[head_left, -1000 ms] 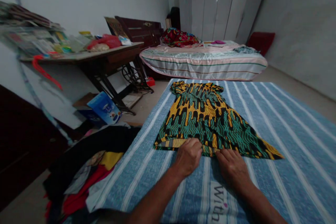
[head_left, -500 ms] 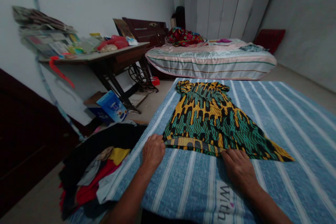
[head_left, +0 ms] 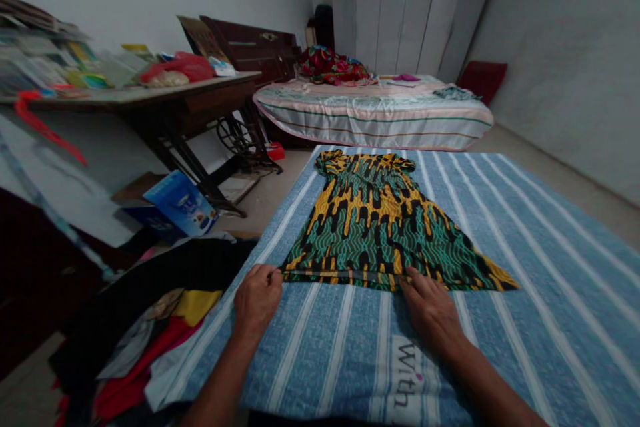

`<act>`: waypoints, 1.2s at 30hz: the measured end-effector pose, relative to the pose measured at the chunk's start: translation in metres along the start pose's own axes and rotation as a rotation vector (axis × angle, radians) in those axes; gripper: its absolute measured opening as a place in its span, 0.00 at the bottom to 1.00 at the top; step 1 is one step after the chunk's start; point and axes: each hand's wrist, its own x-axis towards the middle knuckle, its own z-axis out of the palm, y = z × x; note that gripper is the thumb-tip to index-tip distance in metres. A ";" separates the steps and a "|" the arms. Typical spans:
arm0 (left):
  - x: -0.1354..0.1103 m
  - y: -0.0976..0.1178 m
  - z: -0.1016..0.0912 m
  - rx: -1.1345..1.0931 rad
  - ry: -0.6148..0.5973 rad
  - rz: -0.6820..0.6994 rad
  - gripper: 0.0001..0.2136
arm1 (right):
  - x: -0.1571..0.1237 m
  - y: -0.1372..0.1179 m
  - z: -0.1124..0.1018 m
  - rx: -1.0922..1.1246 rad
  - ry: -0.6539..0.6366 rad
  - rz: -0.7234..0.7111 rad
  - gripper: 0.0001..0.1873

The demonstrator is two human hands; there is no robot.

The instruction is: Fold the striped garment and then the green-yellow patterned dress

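A short-sleeved dress (head_left: 370,220), patterned in green, yellow and black, lies spread out on a blue and white striped sheet (head_left: 320,340). Its sleeves point away from me and its hem is towards me. My left hand (head_left: 257,297) pinches the left corner of the hem, fingers closed. Near the middle of the hem, my right hand (head_left: 430,307) is closed on the edge of the fabric. Between the two hands the hem runs nearly straight, and its right corner lies loose on the sheet.
A heap of clothes (head_left: 165,320) sits beside the bed on the left. Beyond it are a blue box (head_left: 180,203) and a sewing machine table (head_left: 190,90) covered with items. A second bed (head_left: 370,113) stands ahead, in front of a pale wardrobe (head_left: 390,13).
Both hands have drawn the hem straighter, and the gap showing the dress's inside has narrowed. My left hand has moved outward to the left. The whole view has shifted a little.
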 end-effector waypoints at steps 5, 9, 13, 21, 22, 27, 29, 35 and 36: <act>-0.004 -0.002 0.000 0.113 0.010 0.083 0.12 | 0.003 -0.003 -0.004 -0.011 -0.037 0.034 0.18; -0.007 0.008 -0.001 0.205 0.045 0.176 0.09 | 0.003 -0.004 -0.003 0.007 -0.053 0.047 0.18; -0.013 0.046 0.001 0.099 0.049 0.363 0.07 | 0.002 -0.003 0.000 0.013 -0.047 0.046 0.18; -0.016 0.164 0.039 0.038 -0.346 0.786 0.06 | 0.003 -0.003 0.001 0.057 -0.028 0.035 0.16; -0.014 0.172 0.044 0.062 -0.374 0.795 0.07 | 0.002 -0.002 0.001 0.067 -0.021 0.036 0.16; -0.002 0.185 0.057 0.092 -0.424 0.800 0.08 | 0.002 -0.002 0.004 0.102 -0.013 0.058 0.16; 0.001 0.183 0.057 0.092 -0.439 0.802 0.09 | 0.003 -0.002 0.004 0.099 -0.021 0.064 0.17; 0.000 0.178 0.046 0.040 -0.479 0.854 0.10 | 0.004 -0.002 0.003 0.100 -0.038 0.053 0.15; -0.001 0.177 0.045 0.031 -0.483 0.865 0.10 | 0.004 -0.002 0.003 0.106 -0.037 0.051 0.15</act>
